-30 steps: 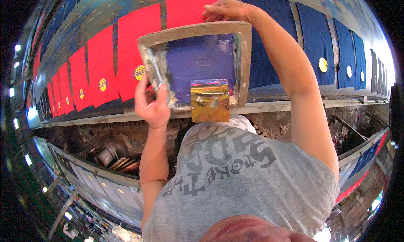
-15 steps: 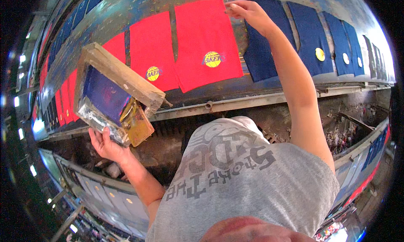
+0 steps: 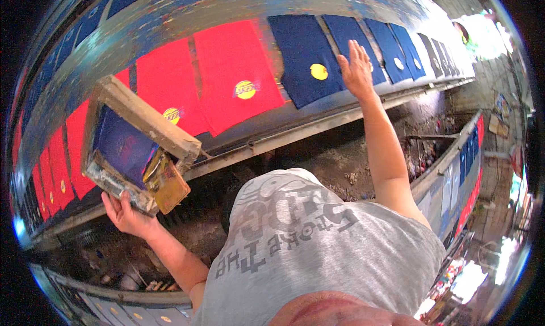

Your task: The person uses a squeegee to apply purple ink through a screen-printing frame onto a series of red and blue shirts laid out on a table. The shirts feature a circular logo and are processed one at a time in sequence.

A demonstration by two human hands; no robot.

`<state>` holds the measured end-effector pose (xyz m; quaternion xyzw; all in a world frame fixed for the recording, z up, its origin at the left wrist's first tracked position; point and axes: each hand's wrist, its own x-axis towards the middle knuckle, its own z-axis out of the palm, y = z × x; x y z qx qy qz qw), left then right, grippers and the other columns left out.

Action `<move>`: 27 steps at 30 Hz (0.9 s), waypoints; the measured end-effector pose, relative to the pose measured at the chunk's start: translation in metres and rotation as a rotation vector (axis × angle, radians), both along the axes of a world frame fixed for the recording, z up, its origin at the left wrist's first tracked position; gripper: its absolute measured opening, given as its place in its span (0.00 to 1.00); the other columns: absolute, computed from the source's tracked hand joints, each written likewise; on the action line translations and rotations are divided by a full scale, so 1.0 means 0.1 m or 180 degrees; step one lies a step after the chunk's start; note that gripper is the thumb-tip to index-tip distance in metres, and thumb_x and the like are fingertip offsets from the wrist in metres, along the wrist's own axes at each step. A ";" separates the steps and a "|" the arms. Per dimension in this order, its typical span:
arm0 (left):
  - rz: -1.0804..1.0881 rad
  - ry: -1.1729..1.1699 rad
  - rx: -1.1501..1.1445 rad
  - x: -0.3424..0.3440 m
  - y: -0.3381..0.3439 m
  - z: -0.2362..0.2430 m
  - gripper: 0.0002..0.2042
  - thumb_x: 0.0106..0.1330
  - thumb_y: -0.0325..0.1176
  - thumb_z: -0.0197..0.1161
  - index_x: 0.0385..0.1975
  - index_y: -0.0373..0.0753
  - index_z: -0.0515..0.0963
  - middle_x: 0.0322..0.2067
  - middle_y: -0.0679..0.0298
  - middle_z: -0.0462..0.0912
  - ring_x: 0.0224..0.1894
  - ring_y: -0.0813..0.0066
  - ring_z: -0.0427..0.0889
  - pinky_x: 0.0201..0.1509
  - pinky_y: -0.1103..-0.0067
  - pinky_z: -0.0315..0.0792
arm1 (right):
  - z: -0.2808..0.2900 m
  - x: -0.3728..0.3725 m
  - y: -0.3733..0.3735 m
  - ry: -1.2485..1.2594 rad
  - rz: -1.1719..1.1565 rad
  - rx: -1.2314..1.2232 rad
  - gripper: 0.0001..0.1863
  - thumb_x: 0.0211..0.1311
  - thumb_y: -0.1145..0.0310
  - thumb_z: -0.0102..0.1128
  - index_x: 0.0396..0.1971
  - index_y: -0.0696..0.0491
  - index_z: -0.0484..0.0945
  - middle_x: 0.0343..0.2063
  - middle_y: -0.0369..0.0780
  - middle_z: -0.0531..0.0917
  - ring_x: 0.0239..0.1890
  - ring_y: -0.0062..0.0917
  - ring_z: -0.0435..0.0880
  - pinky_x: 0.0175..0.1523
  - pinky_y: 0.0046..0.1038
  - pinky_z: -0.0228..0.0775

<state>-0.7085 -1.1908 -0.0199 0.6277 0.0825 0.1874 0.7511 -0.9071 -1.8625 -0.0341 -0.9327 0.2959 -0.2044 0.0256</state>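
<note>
Your left hand [image 3: 129, 213] is clamped on the lower bar of a rectangular wooden frame with a dark blue mesh panel [image 3: 154, 122], gripping it near the left-centre of the frame. The wooden frame is tilted, one corner toward the top, and overlaps the near edge of the counter. Inside its lower right corner sits a flat, amber-brown, glossy block [image 3: 170, 191], leaning out past the wooden bars.

Your right hand [image 3: 357, 75] is up in the upper right of the picture, with nothing in it, the palm flat and the fingers stretched out, thumb apart. It overlaps the navy blue cloth panels [image 3: 300, 45]; you cannot tell from this angle whether it touches them.

The long, grey, paint-speckled counter [image 3: 187, 20] arcs from the lower left to the upper right. On it lie bright red cloth panels [image 3: 230, 56] in a row across the left and centre, several with a round yellow print [image 3: 246, 90] near the lower end. The navy row lies right of them, followed by small black pieces [image 3: 436, 53] at the upper right. Below the counter runs a brown, littered strip of ground [image 3: 346, 170].
</note>
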 end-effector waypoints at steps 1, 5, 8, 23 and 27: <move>-0.0035 -0.0055 0.0030 0.00 -0.01 0.02 0.34 0.70 0.14 0.67 0.77 0.25 0.70 0.72 0.40 0.80 0.68 0.55 0.84 0.72 0.60 0.80 | 0.00 -0.02 0.01 0.0051 -0.0017 -0.0002 0.42 0.86 0.44 0.56 0.83 0.61 0.64 0.82 0.58 0.67 0.85 0.59 0.61 0.88 0.54 0.53; -0.0056 -0.0040 0.0196 -0.04 -0.05 0.13 0.33 0.70 0.12 0.67 0.77 0.27 0.72 0.73 0.41 0.80 0.69 0.55 0.83 0.73 0.59 0.80 | -0.10 0.17 0.07 0.0113 0.0197 -0.0260 0.45 0.85 0.37 0.54 0.84 0.57 0.64 0.85 0.53 0.65 0.86 0.56 0.60 0.88 0.53 0.51; -0.0127 -0.0099 0.0252 -0.09 -0.18 0.21 0.32 0.71 0.12 0.66 0.77 0.27 0.71 0.73 0.40 0.79 0.70 0.55 0.83 0.74 0.59 0.79 | -0.26 0.45 0.07 0.0329 0.0442 -0.0209 0.44 0.86 0.39 0.53 0.86 0.55 0.62 0.86 0.53 0.63 0.88 0.54 0.57 0.89 0.51 0.47; -0.0451 -0.0182 0.0896 -0.53 -1.88 0.36 0.35 0.67 0.12 0.68 0.77 0.22 0.70 0.72 0.41 0.80 0.71 0.56 0.82 0.78 0.62 0.74 | -0.53 0.48 -0.44 -0.1746 0.0921 0.1195 0.30 0.82 0.63 0.61 0.77 0.57 0.74 0.72 0.53 0.80 0.74 0.52 0.76 0.82 0.49 0.63; -0.0778 0.0089 0.1182 -0.62 -2.83 0.06 0.33 0.67 0.12 0.69 0.75 0.22 0.73 0.69 0.45 0.84 0.68 0.58 0.86 0.77 0.64 0.75 | -0.20 -0.30 -0.24 -0.1416 0.2140 0.2168 0.31 0.84 0.58 0.60 0.79 0.57 0.73 0.74 0.51 0.79 0.77 0.47 0.75 0.82 0.46 0.64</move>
